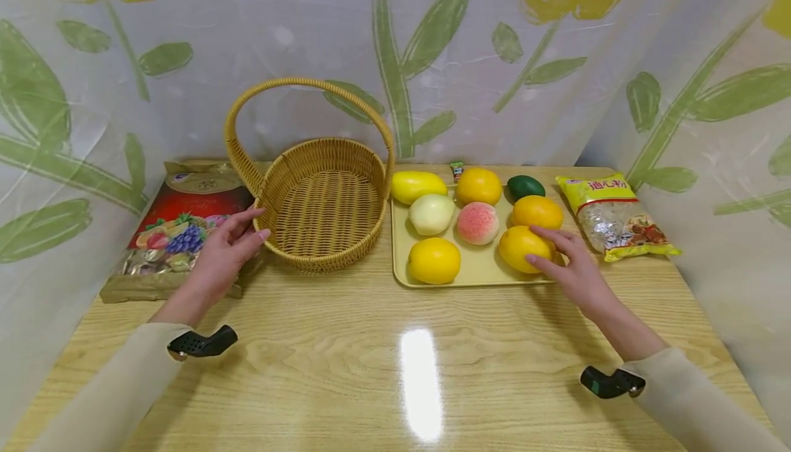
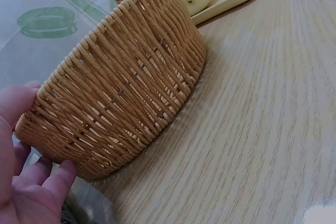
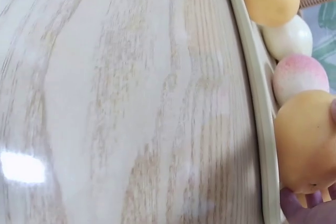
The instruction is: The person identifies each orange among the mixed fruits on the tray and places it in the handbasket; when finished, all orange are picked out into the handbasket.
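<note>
My left hand (image 1: 223,254) holds the left side of a round wicker basket (image 1: 324,260) with a tall arched handle. In the left wrist view one digit lies at the rim, with other fingers (image 2: 60,182) low against the woven wall. At the right, my right hand (image 1: 576,268) grips a yellow-orange orange (image 1: 520,249) at the near right corner of a pale yellow tray (image 1: 476,275). Thumb and fingers lie around the fruit, which stays close over the tray. Beside it in the right wrist view sits a pink peach (image 3: 300,77).
The tray also bears a pale green fruit (image 1: 431,215), a yellow mango (image 1: 419,187), a dark green fruit (image 1: 526,186) and several oranges. A red candy bag (image 1: 185,215) lies left of the basket, a yellow food packet (image 1: 618,218) right of the tray. A flowered curtain (image 1: 432,81) hangs behind.
</note>
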Demonstrator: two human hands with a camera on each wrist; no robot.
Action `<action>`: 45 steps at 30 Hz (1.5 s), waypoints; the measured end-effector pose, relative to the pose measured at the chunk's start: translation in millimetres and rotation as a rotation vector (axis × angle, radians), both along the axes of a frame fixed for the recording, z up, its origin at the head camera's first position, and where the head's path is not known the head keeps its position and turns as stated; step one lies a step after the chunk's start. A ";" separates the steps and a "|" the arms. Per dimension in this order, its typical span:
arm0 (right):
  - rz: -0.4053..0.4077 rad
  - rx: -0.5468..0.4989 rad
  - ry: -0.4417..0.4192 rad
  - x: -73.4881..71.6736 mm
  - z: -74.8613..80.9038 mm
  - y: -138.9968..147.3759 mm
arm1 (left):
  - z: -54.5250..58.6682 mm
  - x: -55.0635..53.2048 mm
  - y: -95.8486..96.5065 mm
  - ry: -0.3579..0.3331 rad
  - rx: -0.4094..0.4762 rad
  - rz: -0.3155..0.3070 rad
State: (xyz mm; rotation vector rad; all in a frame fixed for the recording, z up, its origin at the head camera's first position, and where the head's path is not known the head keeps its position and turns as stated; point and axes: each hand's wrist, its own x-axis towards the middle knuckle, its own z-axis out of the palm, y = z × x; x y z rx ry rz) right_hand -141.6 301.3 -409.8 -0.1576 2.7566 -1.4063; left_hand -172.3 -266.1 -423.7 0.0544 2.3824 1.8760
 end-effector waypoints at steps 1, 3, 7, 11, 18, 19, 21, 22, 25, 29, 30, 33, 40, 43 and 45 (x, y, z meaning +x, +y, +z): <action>0.003 0.004 -0.005 -0.5 0.8 -0.6 | 0.1 0.9 -0.4 0.003 0.001 0.000; 0.010 0.012 -0.018 -1.5 2.4 -1.6 | -0.2 2.6 -1.0 0.003 0.001 0.005; 0.033 0.039 -0.064 -4.0 4.5 -1.3 | -0.7 4.4 -0.9 -0.001 -0.004 0.010; 0.080 0.077 -0.068 -7.5 4.8 0.3 | -2.1 5.3 -1.7 0.004 -0.017 0.011; 0.134 0.062 -0.114 -9.1 8.6 0.1 | -2.6 6.3 -4.2 0.000 -0.007 0.010; 0.135 0.054 -0.131 -8.8 9.2 0.2 | -2.3 6.0 -4.5 -0.003 -0.004 0.007; 0.139 0.033 -0.153 -8.2 9.7 0.3 | -2.1 5.0 -5.0 -0.009 0.001 0.001; 0.138 0.027 -0.157 -7.9 9.5 0.3 | -1.9 4.3 -4.9 -0.010 0.002 -0.002; 0.133 0.016 -0.166 -5.4 9.6 -0.9 | -0.6 2.6 -3.6 -0.008 0.001 -0.011; 0.136 0.033 -0.123 -1.9 8.8 -3.8 | -0.1 -0.4 -0.5 -0.008 0.015 -0.020; 0.134 0.049 -0.110 -0.9 9.0 -4.5 | -0.1 -1.1 0.3 -0.009 0.016 -0.022; 0.132 0.096 -0.068 1.8 11.2 -7.7 | 0.2 -2.4 2.4 -0.013 0.025 -0.024; 0.103 0.106 -0.018 -0.2 31.3 -21.2 | 1.0 -2.7 2.2 -0.013 0.037 -0.018; 0.117 0.105 -0.040 -2.3 43.8 -29.9 | 1.1 -2.1 0.7 -0.009 0.038 -0.015; 0.143 0.110 -0.038 -4.1 50.4 -36.6 | 0.9 -1.5 -0.3 -0.009 0.038 -0.013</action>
